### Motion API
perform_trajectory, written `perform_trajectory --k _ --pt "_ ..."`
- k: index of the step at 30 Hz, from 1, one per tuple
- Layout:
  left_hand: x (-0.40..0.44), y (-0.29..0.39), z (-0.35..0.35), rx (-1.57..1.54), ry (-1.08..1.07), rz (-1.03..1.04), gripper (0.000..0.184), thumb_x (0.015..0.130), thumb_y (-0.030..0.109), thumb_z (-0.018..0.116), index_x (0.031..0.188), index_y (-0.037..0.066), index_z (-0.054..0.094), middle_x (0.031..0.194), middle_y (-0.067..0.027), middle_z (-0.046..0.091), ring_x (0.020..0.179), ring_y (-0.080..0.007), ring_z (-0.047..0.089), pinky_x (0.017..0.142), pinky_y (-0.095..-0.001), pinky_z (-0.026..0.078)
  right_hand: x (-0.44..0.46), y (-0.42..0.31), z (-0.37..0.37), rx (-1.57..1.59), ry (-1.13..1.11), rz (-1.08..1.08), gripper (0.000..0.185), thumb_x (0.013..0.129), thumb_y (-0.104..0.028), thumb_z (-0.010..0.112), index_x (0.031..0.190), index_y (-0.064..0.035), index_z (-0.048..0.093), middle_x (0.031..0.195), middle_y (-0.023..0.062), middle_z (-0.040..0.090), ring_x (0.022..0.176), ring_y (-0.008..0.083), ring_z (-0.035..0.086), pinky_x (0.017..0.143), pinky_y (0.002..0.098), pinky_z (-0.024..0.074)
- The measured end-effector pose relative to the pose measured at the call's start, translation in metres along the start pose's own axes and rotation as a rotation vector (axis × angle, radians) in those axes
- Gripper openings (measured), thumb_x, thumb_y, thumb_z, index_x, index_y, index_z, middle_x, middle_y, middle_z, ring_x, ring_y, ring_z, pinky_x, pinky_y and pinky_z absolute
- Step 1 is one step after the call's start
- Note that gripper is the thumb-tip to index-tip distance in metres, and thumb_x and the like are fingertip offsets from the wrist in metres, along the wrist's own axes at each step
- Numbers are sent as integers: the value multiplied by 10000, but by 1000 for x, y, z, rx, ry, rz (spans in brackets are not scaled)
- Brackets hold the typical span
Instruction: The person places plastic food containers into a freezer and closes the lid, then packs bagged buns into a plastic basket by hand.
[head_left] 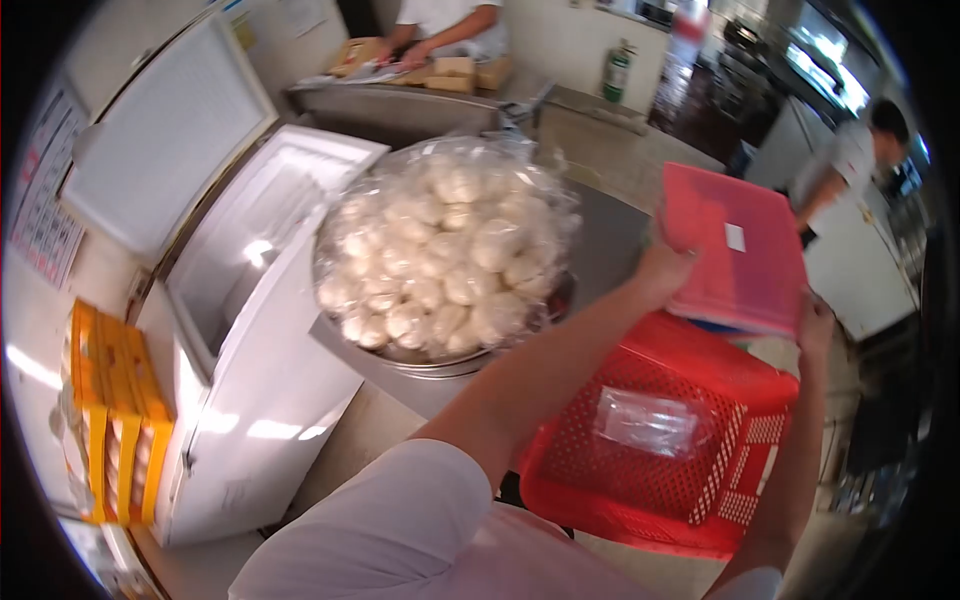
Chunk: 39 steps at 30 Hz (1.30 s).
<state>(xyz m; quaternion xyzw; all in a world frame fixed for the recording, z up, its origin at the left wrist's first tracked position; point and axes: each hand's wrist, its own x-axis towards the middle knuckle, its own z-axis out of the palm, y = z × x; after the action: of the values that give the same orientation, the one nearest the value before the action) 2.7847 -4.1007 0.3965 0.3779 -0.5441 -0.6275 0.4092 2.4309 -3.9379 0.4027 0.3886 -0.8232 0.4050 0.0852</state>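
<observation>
Both my hands hold a plastic container with a translucent red lid (735, 235), a small white label on its top. My left hand (668, 268) grips its left edge, while my right hand (815, 325) has hold of the near right corner. The container is above the far end of a red plastic basket (640, 480). Inside the basket lies a clear plastic package (650, 422). To the left, a metal bowl (430, 370) is heaped with pale round dough-like balls (450, 250) under clear plastic. What the red-lidded container holds cannot be made out.
A white chest freezer (270, 420) stands open at left, beside stacked yellow crates (115, 370). The bowl rests on a grey metal surface (610, 230). One person (455, 25) works over cardboard at the back; another person (855, 160) stands at right. A fire extinguisher (618, 72) is by the wall.
</observation>
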Motion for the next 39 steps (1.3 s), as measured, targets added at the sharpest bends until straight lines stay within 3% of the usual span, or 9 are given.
perform_trajectory --k 7,13,17,19,28,31,34,36,39 --pt "-82 84 -118 -339 11 68 407 968 238 746 1203 -89 690 1080 -130 754 899 -191 718 782 -351 578 -79 -225 -57 427 -171 195 444 1003 -517 664 831 -118 570 707 -36 525 588 67 432 508 261 357" --pt "-218 142 -311 -476 220 19 502 970 282 759 1279 -90 624 1109 -169 742 962 -215 736 811 -364 621 -160 -377 -1 722 -496 -157 280 1027 -347 672 920 -95 614 926 -19 603 901 93 527 862 263 425" --pt "-325 136 -437 -418 511 10 542 978 307 755 1288 -110 602 1156 -196 728 991 -244 744 875 -385 633 -253 -477 77 815 -790 -83 437 1015 -291 681 1353 -25 602 1281 46 644 1183 137 586 1075 308 413" --pt "-382 125 -490 -414 629 65 540 988 300 742 1295 -120 595 1173 -208 721 988 -253 745 885 -396 636 -307 -551 102 905 -1264 -156 591 1007 -259 687 1497 6 489 1399 88 608 1268 178 581 1120 346 417" --pt "-568 72 -695 -414 1041 -36 501 1012 233 708 1321 -140 581 1151 -207 726 926 -255 756 799 -378 649 -565 -740 246 980 -1898 -52 378 987 -189 701 1296 18 637 1143 100 712 959 189 712 830 343 583" --pt "-608 55 -756 -314 1115 -47 539 979 295 749 1299 -116 608 1123 -215 740 905 -279 757 787 -380 632 -630 -781 268 958 -1962 -18 378 983 -182 704 1290 27 637 1150 117 708 983 204 710 839 360 586" --pt "-632 65 -778 550 1599 -411 689 892 387 827 1317 -98 585 1107 -221 723 926 -341 734 830 -410 598 -680 -807 284 953 -1978 37 384 982 -176 703 1290 42 630 1162 129 703 1007 216 706 845 378 588" --pt "-643 61 -795 1005 2020 -93 827 743 427 926 1268 -79 536 1144 -266 604 1100 -435 601 973 -477 498 -695 -817 291 911 -1993 -10 392 979 -174 706 1292 48 626 1172 131 702 1022 221 702 850 384 588" --pt "-643 67 -827 1091 2085 -62 781 751 373 917 1240 -84 516 1208 -293 567 1142 -465 550 973 -519 460 -703 -833 301 872 -2018 -21 397 973 -171 714 1289 52 627 1182 134 699 1034 226 700 854 386 588"
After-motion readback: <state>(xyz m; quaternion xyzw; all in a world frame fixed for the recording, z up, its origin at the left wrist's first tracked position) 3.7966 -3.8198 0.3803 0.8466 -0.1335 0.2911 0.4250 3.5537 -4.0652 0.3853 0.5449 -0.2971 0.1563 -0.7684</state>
